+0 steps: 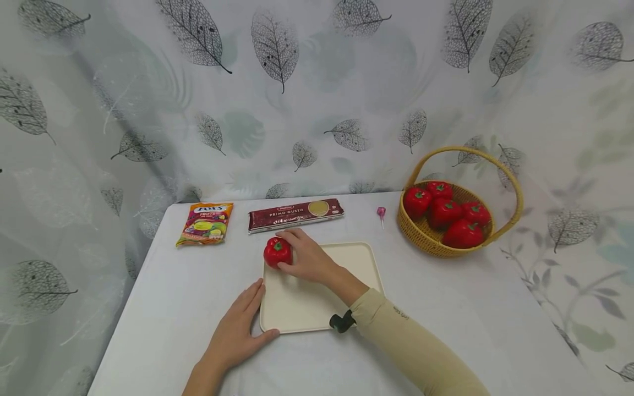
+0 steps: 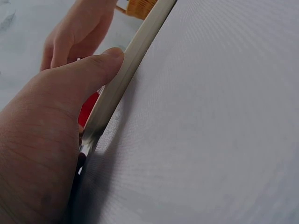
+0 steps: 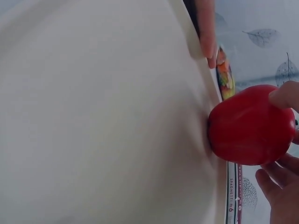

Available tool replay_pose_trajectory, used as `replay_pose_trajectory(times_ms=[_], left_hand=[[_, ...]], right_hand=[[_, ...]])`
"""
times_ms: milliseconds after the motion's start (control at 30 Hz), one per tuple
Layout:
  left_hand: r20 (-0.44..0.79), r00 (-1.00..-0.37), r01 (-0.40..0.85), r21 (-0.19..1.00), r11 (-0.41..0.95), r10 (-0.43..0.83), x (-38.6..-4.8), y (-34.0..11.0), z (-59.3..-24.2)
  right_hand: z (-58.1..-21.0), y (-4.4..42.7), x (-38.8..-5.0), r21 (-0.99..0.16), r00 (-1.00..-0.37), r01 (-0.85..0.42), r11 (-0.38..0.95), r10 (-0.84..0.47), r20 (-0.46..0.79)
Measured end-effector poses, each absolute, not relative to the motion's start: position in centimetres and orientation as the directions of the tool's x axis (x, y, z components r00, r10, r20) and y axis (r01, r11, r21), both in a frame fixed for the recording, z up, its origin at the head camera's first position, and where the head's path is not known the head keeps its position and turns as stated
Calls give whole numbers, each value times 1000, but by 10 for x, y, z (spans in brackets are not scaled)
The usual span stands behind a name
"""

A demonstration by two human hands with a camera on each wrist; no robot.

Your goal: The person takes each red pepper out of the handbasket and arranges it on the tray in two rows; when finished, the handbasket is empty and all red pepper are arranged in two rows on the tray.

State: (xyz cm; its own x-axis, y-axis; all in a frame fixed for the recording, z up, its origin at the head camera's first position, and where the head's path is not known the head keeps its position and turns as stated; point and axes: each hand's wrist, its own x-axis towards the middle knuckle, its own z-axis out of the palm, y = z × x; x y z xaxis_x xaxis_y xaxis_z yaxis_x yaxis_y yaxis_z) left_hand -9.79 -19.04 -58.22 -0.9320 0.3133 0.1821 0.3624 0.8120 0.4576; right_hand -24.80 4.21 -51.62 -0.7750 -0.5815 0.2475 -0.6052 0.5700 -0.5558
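A red bell pepper (image 1: 277, 252) stands upright at the far left corner of a cream tray (image 1: 317, 322), green stem on top. My right hand (image 1: 311, 257) grips the pepper from its right side; in the right wrist view the thumb and fingers are around the red pepper (image 3: 250, 126), whose bottom is at the tray floor near the rim. My left hand (image 1: 238, 327) rests at the tray's near left corner, fingers straight along the left side, thumb at the front edge. In the left wrist view that thumb (image 2: 100, 65) touches the tray's rim (image 2: 135, 56).
A wicker basket (image 1: 421, 236) holding several red bell peppers (image 1: 463, 234) stands at the back right. Behind the tray lie a spaghetti pack (image 1: 297, 215) and a purple lollipop (image 1: 381, 212). A Fox's candy bag (image 1: 205, 224) lies at the back left. A leaf-patterned curtain (image 1: 297, 121) hangs behind.
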Motion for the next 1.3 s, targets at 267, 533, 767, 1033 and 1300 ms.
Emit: replay_pose_trajectory(times_ms=[267,533,767,1033,1300], left_hand=[[178,-935,356,454,817,308,-97,-190,-583],[171,-938,347,456,819,303,-95,-188,-588],[194,-933,360,454,815,304,-97,-189,-588],[186,-931,364,465,807,313,-99,-190,-586],[202,-929,370,454,811,311,-98,-190,-586]], right_hand=[[-515,47,-248,-568,-773,-604,559,-585,247],[-513,65,-240,-621,-811,-549,560,-538,232],[-504,84,-238,-623,-815,-553,553,-515,266],[-492,105,-242,-620,-823,-550,560,-489,289],[-482,128,-245,-635,-848,-515,576,-450,280]])
